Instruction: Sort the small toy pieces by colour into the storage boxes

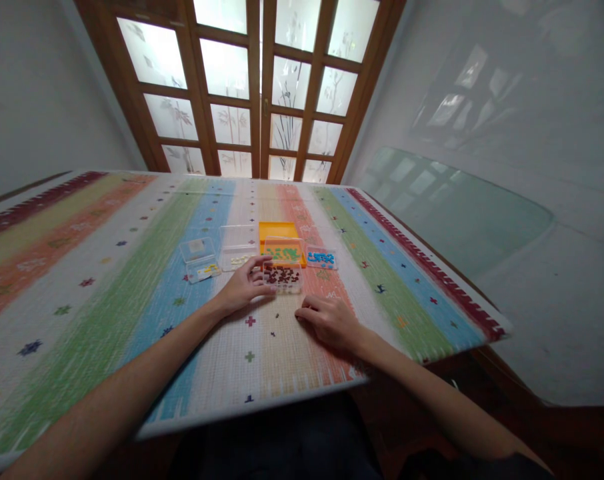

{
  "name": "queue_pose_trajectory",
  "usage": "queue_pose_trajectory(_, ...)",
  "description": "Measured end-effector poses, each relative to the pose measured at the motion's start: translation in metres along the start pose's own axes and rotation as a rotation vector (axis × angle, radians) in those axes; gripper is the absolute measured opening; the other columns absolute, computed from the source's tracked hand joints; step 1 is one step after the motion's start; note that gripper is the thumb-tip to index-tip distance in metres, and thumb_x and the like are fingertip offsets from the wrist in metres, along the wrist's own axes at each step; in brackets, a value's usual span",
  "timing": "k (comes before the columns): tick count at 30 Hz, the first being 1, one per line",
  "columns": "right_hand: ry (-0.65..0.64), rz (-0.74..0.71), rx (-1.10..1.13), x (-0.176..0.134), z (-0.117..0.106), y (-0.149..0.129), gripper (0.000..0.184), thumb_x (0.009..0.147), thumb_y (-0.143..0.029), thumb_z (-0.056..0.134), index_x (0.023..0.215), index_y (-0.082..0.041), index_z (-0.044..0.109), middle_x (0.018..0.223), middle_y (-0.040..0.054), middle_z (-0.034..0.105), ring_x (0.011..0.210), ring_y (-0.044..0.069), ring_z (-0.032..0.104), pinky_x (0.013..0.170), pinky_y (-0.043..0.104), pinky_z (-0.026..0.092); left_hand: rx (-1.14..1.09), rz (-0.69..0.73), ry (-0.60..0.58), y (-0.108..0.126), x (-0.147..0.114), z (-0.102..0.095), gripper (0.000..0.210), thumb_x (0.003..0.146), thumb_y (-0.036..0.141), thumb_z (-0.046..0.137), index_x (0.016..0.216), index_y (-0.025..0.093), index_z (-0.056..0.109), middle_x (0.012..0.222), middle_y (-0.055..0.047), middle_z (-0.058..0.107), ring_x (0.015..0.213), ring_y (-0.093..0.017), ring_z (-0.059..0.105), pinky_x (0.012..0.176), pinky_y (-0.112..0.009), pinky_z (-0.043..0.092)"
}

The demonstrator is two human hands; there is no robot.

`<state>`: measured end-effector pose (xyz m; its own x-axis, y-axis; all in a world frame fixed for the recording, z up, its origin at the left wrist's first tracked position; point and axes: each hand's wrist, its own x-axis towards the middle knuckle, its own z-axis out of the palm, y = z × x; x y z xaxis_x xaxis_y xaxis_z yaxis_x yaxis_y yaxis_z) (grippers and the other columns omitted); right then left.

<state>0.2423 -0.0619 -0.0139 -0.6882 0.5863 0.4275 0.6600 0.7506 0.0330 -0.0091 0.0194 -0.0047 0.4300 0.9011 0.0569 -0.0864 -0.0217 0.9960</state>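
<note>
A clear plastic box of small dark brown pieces lies at the middle of the table, its clear lid raised behind it. My left hand holds the box's left side, the thumb at the near edge and the fingers spread toward the back. To the right and nearer me, my right hand rests on the cloth with fingers curled and tips together. Whatever they may pinch is too small to see. Two tiny dark bits lie on the cloth between my hands.
Behind the box stands an open orange case, with green pieces in front of it. A box of blue pieces sits right. Left are boxes of whitish pieces and yellow pieces. A striped cloth covers the table.
</note>
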Motion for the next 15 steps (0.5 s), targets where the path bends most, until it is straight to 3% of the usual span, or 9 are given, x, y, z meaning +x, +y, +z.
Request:
queue_pose_trajectory(7, 0.029, 0.023, 0.017, -0.001, 0.001, 0.0, 0.029, 0.103, -0.015, 0.045, 0.09, -0.017, 0.07, 0.084, 0.0066, 0.066, 0.071, 0.015, 0.053, 0.061, 0.028, 0.035, -0.012, 0.006, -0.007, 0.001, -0.001, 0.0, 0.075, 0.063, 0.02, 0.091, 0.13, 0.02, 0.058, 0.123, -0.012, 0.065, 0.103, -0.026, 0.068, 0.099, -0.047, 0.053)
queue_pose_trajectory(15, 0.131, 0.112, 0.184, 0.035, -0.018, 0.036, 0.02, 0.101, -0.018, 0.054, 0.099, -0.017, 0.074, 0.096, 0.0103, 0.07, 0.087, 0.019, 0.062, 0.075, 0.03, 0.047, -0.039, 0.025, -0.005, -0.002, 0.0, -0.001, 0.071, 0.063, 0.017, 0.09, 0.127, 0.021, 0.06, 0.125, -0.012, 0.065, 0.103, -0.026, 0.069, 0.1, -0.047, 0.053)
